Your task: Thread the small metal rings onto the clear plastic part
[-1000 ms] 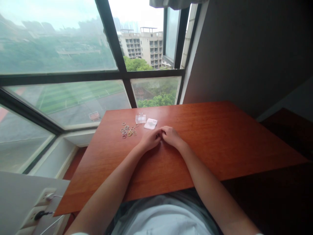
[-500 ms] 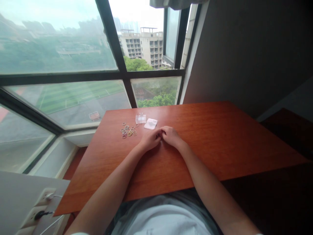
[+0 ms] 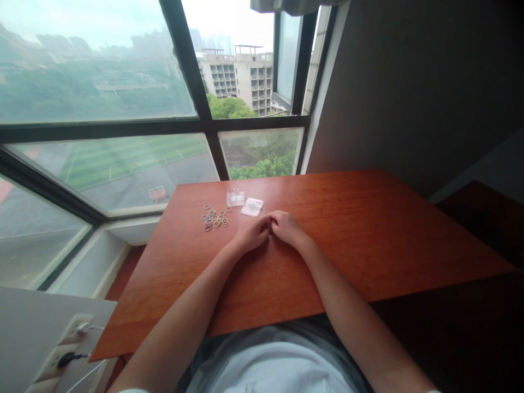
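My left hand [image 3: 252,233] and my right hand [image 3: 285,226] meet fingertip to fingertip just above the table [image 3: 360,229]. Both are closed, with bent fingers pressed together. Whatever they may hold is hidden or too small to make out. Left of my left hand lies a loose group of small rings [image 3: 215,219], several of them, in silver, yellow and reddish tones. Right behind that hand is a flat, clear plastic piece [image 3: 252,206] like a lid. Beside it stands a small clear plastic box [image 3: 235,198].
The table's far edge runs close under a large window [image 3: 262,153] with dark frames. A dark wall [image 3: 401,98] rises at the right. Wall sockets [image 3: 61,355] with plugged-in cables are at the lower left, below the table's left edge.
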